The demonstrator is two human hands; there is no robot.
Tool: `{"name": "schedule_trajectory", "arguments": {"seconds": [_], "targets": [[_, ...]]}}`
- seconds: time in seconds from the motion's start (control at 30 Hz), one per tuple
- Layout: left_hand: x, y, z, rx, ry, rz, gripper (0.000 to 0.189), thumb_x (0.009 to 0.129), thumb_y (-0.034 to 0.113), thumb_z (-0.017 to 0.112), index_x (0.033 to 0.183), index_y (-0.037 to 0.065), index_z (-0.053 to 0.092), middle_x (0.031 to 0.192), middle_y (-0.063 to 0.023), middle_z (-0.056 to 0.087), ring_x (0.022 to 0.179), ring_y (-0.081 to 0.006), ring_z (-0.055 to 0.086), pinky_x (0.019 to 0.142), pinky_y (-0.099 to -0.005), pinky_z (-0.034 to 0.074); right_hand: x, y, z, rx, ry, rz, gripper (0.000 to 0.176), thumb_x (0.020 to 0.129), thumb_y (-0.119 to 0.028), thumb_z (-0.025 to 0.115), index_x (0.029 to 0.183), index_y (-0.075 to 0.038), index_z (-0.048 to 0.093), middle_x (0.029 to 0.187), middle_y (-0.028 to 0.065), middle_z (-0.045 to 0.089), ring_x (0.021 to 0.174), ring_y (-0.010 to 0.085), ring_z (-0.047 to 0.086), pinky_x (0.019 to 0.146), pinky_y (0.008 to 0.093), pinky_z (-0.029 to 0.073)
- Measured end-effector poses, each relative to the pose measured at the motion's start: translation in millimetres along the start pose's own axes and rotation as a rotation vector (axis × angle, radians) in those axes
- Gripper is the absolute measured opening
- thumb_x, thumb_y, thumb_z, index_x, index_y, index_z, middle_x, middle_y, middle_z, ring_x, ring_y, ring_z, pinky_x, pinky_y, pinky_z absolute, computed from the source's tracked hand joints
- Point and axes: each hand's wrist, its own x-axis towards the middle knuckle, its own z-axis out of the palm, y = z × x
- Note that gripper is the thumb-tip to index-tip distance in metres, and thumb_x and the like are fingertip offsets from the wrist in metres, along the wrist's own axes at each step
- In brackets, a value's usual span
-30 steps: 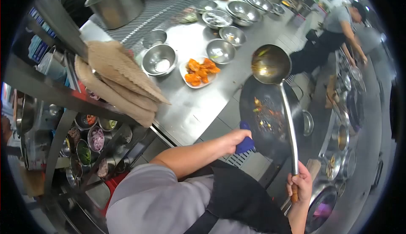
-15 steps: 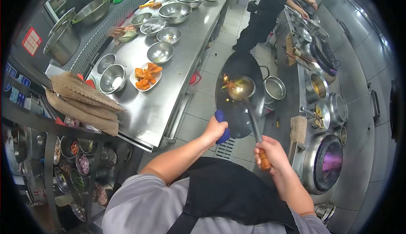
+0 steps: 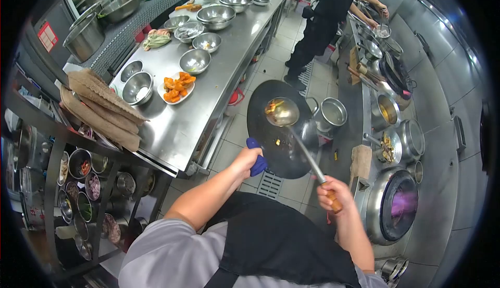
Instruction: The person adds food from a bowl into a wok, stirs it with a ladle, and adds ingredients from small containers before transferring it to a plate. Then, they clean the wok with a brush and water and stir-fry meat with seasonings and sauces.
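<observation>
"What's the biggest thing around you?"

"The long steel table on your left, with metal bowls along it. The stove counter runs down your right, and another person in a dark apron is standing farther up beside it."

"And between the two?"

"Your wok, out in front of you, its dark inside open to your view. The round burner, glowing purple, is on your right, well apart from the wok. A steel pot is just beyond the wok's right side."

"What's in your right hand?"

"The ladle. Your fingers are wrapped firmly around its wooden grip, and its shaft slants forward and left, so the bowl is over the far part of the wok."

"Your left hand?"

"Clenched on the blue cloth at the wok's near left edge. The cloth and your hand hide whatever is underneath, so I can't tell which part of the wok you've got."

"Anything smaller?"

"A white plate of orange food, near the table's right edge. Smaller yet, colourful food bits show at the ladle's bowl, and one yellowish piece lies in the wok, nearer you."
</observation>
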Motion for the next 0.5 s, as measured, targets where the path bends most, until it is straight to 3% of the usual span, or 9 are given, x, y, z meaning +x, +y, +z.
{"name": "schedule_trajectory", "arguments": {"seconds": [0.03,0.13,0.17,0.23,0.3,0.37,0.4,0.47,0.5], "targets": [[0.4,-1.6,0.3,-0.003,0.003,-0.014,0.007,0.073,0.006,0.055,0.077,0.002,0.057,0.064,-0.0061,0.056,0.052,-0.0176,0.056,0.047,-0.0302,0.045,-13.9,-10.3,-3.0,-0.06,0.051,-0.003,0.042,0.082,-0.007,0.048,0.124,-0.002,0.048,0.063,0.0058,0.045,0.039,0.0123,0.041,0.034,0.0245,0.033],[1.0,-4.8,-1.0,0.023,-0.016,0.067,0.005,0.072,0.006,0.055,0.076,0.003,0.057,0.064,-0.0058,0.055,0.051,-0.0175,0.055,0.046,-0.0307,0.045,-48.4,-40.1,5.5,-0.432,0.326,-0.012,0.02,0.078,-0.002,0.049,0.097,-0.004,0.051,0.062,0.0055,0.051,0.039,0.0134,0.047,0.033,0.0255,0.035],[0.8,-4.2,-0.1,0.069,-0.011,0.142,0.004,0.072,0.006,0.054,0.076,0.003,0.056,0.063,-0.0054,0.055,0.05,-0.017,0.055,0.046,-0.0309,0.044,-49.2,-44.5,0.5,-0.543,0.301,0.005,0.015,0.077,-0.002,0.049,0.092,-0.003,0.051,0.063,0.0052,0.051,0.04,0.0136,0.049,0.034,0.0265,0.037],[1.0,-3.8,2.8,0.162,-0.006,0.291,0.003,0.073,0.004,0.052,0.075,0.004,0.054,0.062,-0.0046,0.053,0.049,-0.0159,0.053,0.044,-0.0311,0.043,-34.4,-38.4,-8.4,-0.873,0.365,0.063,0.012,0.077,-0.003,0.049,0.089,-0.002,0.05,0.064,0.0048,0.051,0.041,0.0137,0.05,0.035,0.0274,0.038],[9.6,-6.8,3.0,0.214,0.015,0.327,0.012,0.069,0.005,0.055,0.08,0.001,0.055,0.066,-0.0038,0.053,0.056,-0.014,0.053,0.052,-0.031,0.043,-19.1,-25.0,20.2,-0.933,0.36,0.086,0.01,0.078,-0.003,0.048,0.088,-0.001,0.049,0.065,0.005,0.052,0.042,0.0134,0.05,0.037,0.0278,0.039],[7.1,-0.8,7.0,0.395,0.134,0.486,0.022,0.07,0.008,0.056,0.089,-0.003,0.056,0.075,-0.0098,0.06,0.068,-0.0212,0.06,0.062,-0.0347,0.048,-8.9,-15.5,50.5,-0.753,0.275,0.042,0.016,0.077,-0.002,0.047,0.091,0.0,0.052,0.063,0.0052,0.051,0.041,0.0127,0.047,0.036,0.0263,0.037],[27.1,-10.4,-2.4,0.51,0.234,0.508,0.033,0.071,0.012,0.058,0.098,-0.005,0.055,0.087,-0.0168,0.063,0.081,-0.0291,0.063,0.073,-0.0374,0.049,-4.0,-13.1,62.4,-0.589,0.22,0.023,0.017,0.078,-0.002,0.047,0.094,0.0,0.052,0.063,0.0052,0.05,0.041,0.0127,0.047,0.036,0.0263,0.036],[24.4,1.1,-11.9,0.568,0.289,0.497,0.035,0.071,0.013,0.058,0.1,-0.006,0.054,0.091,-0.0191,0.063,0.086,-0.0313,0.063,0.076,-0.0376,0.049,-3.9,-11.4,97.2,-0.325,0.15,-0.001,0.028,0.081,-0.002,0.047,0.108,0.001,0.052,0.062,0.0063,0.047,0.04,0.0136,0.045,0.033,0.0269,0.033],[22.0,7.7,-20.1,0.633,0.322,0.476,0.037,0.071,0.014,0.059,0.102,-0.006,0.054,0.094,-0.0214,0.064,0.09,-0.0335,0.063,0.08,-0.0378,0.049,-10.4,-14.4,108.6,-0.345,0.124,0.008,0.028,0.081,-0.002,0.047,0.108,0.001,0.052,0.062,0.0063,0.047,0.04,0.0136,0.045,0.033,0.0269,0.033]]}}
